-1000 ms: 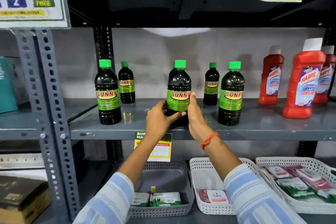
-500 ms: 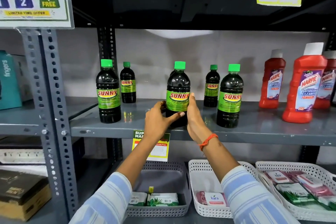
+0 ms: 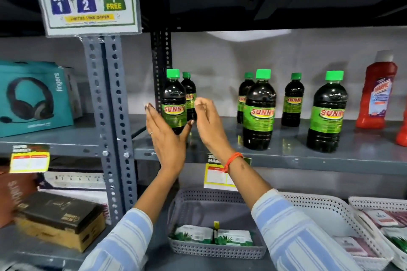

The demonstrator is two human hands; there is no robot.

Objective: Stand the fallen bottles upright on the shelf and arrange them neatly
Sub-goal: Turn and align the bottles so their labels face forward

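Several dark Sunny bottles with green caps stand upright on the grey shelf [image 3: 286,157]. The front row holds the left bottle [image 3: 174,103], the middle bottle [image 3: 259,114] and the right bottle [image 3: 327,116]. Smaller-looking ones stand behind: one [image 3: 189,92] close behind the left bottle, two more [image 3: 244,94] [image 3: 293,100] further right. My left hand [image 3: 165,136] is flat and open on the left bottle's left side, partly covering its base. My right hand [image 3: 209,123] is on its right side, fingers loosely bent, holding nothing.
Red Harpic bottles [image 3: 377,92] stand at the shelf's right end. A perforated steel post [image 3: 105,116] rises just left of the left bottle. A teal headphone box [image 3: 33,97] sits on the neighbouring shelf. Plastic baskets [image 3: 215,248] with packets lie below.
Both hands let go of the middle front bottle and moved left to either side of the left front bottle. The camera view swung left too.
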